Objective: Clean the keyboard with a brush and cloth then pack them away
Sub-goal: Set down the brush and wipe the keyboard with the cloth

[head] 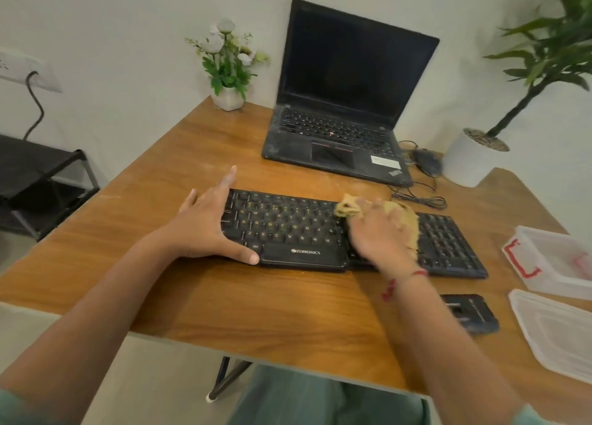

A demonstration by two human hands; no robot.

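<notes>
hidden: my right hand [381, 232] and the cloth [347, 208] cover the middle of the keyboard [288, 229], so i can't see the keys under them.
blurred: the right hand and cloth are smeared, and i can't separate the fingertips.
cut off: the clear lid [557, 331] and the clear container [551, 258] with the red clip run off the right edge.
hard to make out: a small black object [471, 312] lies near the lid. i can't tell what it is.
left hand: my left hand [208, 226] is spread flat with the fingers straight. the palm is against the left end of the keyboard and the thumb lies along its front edge.
right hand: the fingers are curled over the bunched tan cloth, pressing it onto the keys right of centre. cloth sticks out past the fingers and under the palm.
keyboard: black, flat on the wooden table [256, 303], just in front of the open laptop [346, 104], whose screen is dark.
cloth: on the keyboard, under my right hand.
</notes>
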